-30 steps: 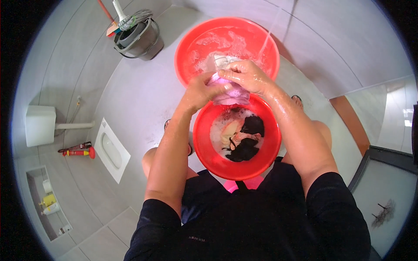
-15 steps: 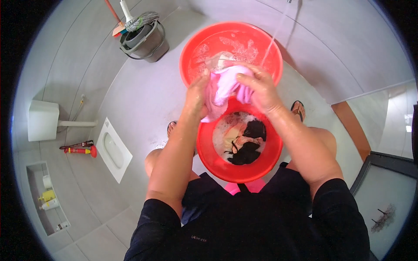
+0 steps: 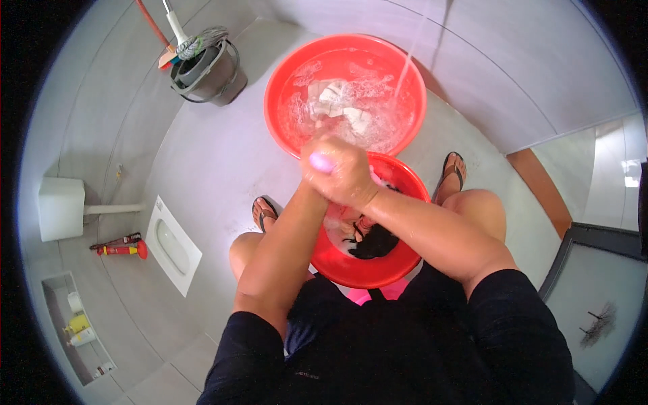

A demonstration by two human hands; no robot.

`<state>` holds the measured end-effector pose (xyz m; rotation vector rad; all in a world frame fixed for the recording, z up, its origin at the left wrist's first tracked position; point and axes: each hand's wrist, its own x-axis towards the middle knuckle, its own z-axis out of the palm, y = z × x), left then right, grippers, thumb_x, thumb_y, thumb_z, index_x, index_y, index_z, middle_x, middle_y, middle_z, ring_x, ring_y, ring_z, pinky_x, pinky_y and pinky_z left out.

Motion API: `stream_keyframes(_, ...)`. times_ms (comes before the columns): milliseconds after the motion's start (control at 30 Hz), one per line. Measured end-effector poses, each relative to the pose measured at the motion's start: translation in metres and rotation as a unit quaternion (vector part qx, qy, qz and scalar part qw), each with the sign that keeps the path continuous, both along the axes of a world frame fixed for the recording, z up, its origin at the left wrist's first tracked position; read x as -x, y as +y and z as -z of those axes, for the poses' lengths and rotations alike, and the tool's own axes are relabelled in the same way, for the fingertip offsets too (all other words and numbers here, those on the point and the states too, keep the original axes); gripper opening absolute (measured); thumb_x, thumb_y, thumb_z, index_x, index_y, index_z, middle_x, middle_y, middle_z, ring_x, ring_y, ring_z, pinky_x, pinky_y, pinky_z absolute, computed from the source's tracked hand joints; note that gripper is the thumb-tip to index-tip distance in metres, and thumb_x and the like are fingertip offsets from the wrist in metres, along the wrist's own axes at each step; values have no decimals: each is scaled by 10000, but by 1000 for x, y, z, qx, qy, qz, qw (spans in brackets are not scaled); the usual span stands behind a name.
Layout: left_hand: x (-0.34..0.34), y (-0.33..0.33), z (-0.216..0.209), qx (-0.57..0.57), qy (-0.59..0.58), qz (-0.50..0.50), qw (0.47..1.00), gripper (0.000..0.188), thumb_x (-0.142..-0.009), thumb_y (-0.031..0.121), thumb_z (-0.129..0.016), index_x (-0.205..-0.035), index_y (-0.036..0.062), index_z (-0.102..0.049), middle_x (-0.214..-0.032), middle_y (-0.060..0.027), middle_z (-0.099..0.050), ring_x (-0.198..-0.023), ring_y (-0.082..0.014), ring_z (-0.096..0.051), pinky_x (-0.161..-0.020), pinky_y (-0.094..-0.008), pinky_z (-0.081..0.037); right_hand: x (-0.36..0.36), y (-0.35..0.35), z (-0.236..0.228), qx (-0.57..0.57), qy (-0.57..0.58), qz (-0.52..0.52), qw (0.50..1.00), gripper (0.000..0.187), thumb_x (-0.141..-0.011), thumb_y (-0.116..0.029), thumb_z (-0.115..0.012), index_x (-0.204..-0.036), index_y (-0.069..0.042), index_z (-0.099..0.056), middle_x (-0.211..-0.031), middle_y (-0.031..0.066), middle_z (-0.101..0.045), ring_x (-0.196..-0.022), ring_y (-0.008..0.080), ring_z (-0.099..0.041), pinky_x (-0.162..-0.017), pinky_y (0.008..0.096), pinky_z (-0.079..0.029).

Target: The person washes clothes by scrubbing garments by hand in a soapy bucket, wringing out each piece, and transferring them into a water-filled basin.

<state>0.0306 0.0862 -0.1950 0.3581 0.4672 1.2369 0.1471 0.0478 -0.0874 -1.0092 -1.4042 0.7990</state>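
A grey bucket [image 3: 228, 82] stands by the wall with a mop [image 3: 204, 42] resting in it and an orange-handled broom [image 3: 155, 25] beside it. A white tank [image 3: 61, 209] joins a pipe [image 3: 111, 209] near the squat toilet [image 3: 172, 247]. Below, a wall niche [image 3: 58, 298] holds a yellow bottle [image 3: 77, 323] and a white one. A dark-framed door panel [image 3: 594, 290] bears a tree design.
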Motion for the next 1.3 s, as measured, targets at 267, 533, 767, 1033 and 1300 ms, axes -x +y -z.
stream_keyframes(267,-6,-30,-138,116,283,79,949,494,-912,404,-724,-1074,-56,-645,-993,-111,-689,-818,-191,-670,-690,-333,-562,-62,42,-26,124,-193,33,973,390,-839,-364,-787,-796,-35,-582,-715,99,-567,-665,238,-562,-640,400,-470)
stream_keyframes(533,18,-43,-137,18,338,-74,938,317,-1002,278,-622,-1076,-29,-650,-958,-81,-692,-883,-151,-646,-789,-306,-521,-117,50,-30,241,-381,-206,868,271,-850,-251,-759,-1046,-73,-696,-963,88,-691,-902,160,-639,-804,332,-524)
stream_keyframes(767,-1,-33,-97,98,130,-122,979,388,-1053,307,-510,-1234,-32,-564,-1181,-160,-643,-1005,-231,-652,-870,-354,-540,-71,35,-16,259,246,-244,902,444,-848,-88,-654,-1270,36,-594,-1208,124,-636,-1145,218,-605,-999,358,-476)
stream_keyframes(1033,-40,-30,-38,125,-422,150,885,213,-982,224,-532,-1064,50,-625,-964,-81,-650,-835,-214,-634,-685,-375,-545,-26,34,10,220,7,-3,976,139,-856,-152,-679,-849,-28,-618,-902,177,-661,-925,229,-677,-820,363,-525)
stream_keyframes(1300,-30,-35,-21,124,-88,14,988,566,-1012,510,-469,-1292,26,-557,-1072,-116,-662,-947,-236,-647,-805,-367,-545,-6,15,7,178,7,-12,984,247,-914,-237,-639,-805,-16,-625,-726,94,-619,-708,179,-611,-675,348,-498)
